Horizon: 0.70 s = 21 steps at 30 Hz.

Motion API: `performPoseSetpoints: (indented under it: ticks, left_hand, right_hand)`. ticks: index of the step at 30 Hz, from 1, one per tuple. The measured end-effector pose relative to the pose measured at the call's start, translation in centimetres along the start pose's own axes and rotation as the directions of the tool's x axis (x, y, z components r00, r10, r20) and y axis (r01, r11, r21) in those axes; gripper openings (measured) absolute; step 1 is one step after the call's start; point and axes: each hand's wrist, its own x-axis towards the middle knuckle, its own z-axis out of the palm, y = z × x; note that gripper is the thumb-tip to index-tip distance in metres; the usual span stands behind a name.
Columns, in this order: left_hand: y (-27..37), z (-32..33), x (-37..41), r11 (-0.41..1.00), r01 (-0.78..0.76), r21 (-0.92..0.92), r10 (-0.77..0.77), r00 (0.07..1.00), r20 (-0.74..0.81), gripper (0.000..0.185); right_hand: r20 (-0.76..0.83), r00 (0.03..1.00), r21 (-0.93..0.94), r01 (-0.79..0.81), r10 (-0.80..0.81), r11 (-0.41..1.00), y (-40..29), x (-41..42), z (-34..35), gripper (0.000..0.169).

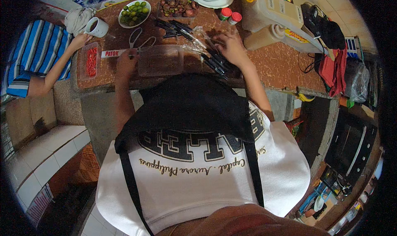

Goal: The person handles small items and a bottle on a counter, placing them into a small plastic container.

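My left hand point(127, 59), somewhat blurred, is at the left end of a clear plastic container point(160, 60). It lies against a white strip with red writing point(112, 53) and just below the pale loop handles of scissors point(135, 38); whether it grips either cannot be told. My right hand point(231, 46) rests with fingers apart at the edge of crinkled clear plastic wrapping point(201, 39). Slim black items, seemingly pens, lie in a pile point(175, 28) above the container and in a second bunch point(215, 63) beside my right hand.
At left another person's hand point(79, 41) holds a white mug point(96, 27) above a tub of red items point(91, 61). Farther back stand a bowl of green citrus point(134, 14), a tray of dark round fruit point(178, 6), red-lidded jars point(235, 18) and a large plastic bin point(257, 17).
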Motion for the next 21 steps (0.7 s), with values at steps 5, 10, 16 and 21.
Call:
performPoseSetpoints:
  ticks: [5,10,16,21]
  left_hand:
    - [6.4,0.3,-2.3,0.993,0.093,0.071,-0.098,0.994,0.056,0.040]
    - [7.6,1.8,-3.1,0.998,0.014,-0.057,-0.008,0.995,0.097,0.039]
    - [6.3,3.5,-3.8,0.994,0.026,-0.109,-0.018,0.997,0.072,0.035]
    - [5.0,2.9,-4.5,0.978,0.058,-0.201,-0.038,0.994,0.102,0.033]
  right_hand:
    - [0.215,0.977,0.255,-0.060,0.004,0.965,-2.7,5.8,2.0,0.035]
    - [0.304,0.953,0.090,-0.033,0.004,0.995,-4.7,11.5,7.6,0.054]
    - [0.361,0.930,-0.343,0.071,0.062,0.937,-8.7,14.6,11.4,0.067]
    - [0.334,0.933,-0.347,-0.012,0.135,0.938,-9.3,15.0,12.6,0.063]
